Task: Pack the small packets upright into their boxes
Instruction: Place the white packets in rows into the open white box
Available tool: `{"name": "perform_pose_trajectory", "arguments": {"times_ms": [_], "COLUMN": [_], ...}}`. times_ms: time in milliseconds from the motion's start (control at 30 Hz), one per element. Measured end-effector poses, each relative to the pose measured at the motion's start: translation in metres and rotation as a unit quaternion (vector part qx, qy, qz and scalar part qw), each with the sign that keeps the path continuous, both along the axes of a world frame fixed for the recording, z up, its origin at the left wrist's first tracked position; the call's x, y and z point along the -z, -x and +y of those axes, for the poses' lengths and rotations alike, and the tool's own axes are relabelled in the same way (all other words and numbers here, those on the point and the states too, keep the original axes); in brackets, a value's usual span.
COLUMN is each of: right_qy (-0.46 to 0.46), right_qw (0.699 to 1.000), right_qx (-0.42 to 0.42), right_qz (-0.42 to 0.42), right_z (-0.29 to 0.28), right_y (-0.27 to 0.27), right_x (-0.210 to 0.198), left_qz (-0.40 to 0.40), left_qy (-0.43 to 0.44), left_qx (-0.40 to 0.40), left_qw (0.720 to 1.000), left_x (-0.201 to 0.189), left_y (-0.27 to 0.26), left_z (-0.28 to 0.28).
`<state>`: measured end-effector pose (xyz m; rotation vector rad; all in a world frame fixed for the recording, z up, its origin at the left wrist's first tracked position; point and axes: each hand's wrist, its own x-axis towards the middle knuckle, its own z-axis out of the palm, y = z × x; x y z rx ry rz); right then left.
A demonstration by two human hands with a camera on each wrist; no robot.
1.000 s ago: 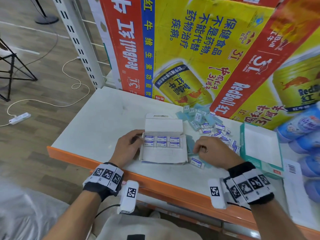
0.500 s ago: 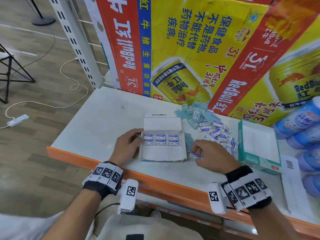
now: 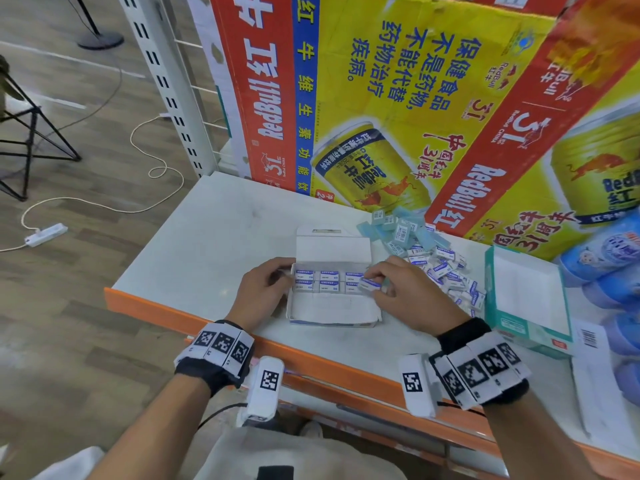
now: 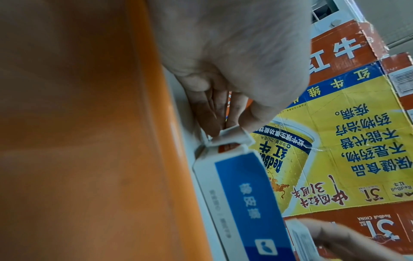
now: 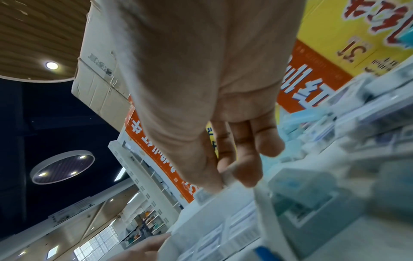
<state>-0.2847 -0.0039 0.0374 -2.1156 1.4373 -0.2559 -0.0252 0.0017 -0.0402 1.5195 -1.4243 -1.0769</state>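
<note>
Right hand (image 3: 401, 292) pinches "ERASER" packet (image 3: 370, 284) over open box (image 3: 332, 306) | left hand (image 3: 266, 289) grips box's left flap | backdrop carton (image 3: 415, 98) reads "RedBull"

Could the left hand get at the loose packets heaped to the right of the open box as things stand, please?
Probably not easily: the left hand grips the open box's left wall, and that box and the right hand, pinching a packet, lie before the heap.
</note>
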Motion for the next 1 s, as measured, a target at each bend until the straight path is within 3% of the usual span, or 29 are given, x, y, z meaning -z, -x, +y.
{"name": "perform_pose_trajectory", "arguments": {"times_ms": [200,433,1000], "right_qy": [-0.007,-0.030,-0.025], "right_qw": [0.999,0.997,0.998], "right_qx": [-0.051,-0.056,-0.052], "right_qz": [0.001,0.032,0.029], "right_z": [-0.006,-0.007,-0.002], "right_y": [-0.036,-0.068,-0.092], "right_x": [0.007,0.021,0.031], "left_qz": [-0.008,0.012,-0.011], "left_qy": [0.001,0.001,-0.005], "left_qx": [-0.001,-0.003,-0.012], "left_qw": [1.000,1.000,1.000], "left_x": [-0.002,-0.008,-0.009], "left_y": [0.000,0.003,0.004], "left_z": [0.000,0.002,0.001]}}
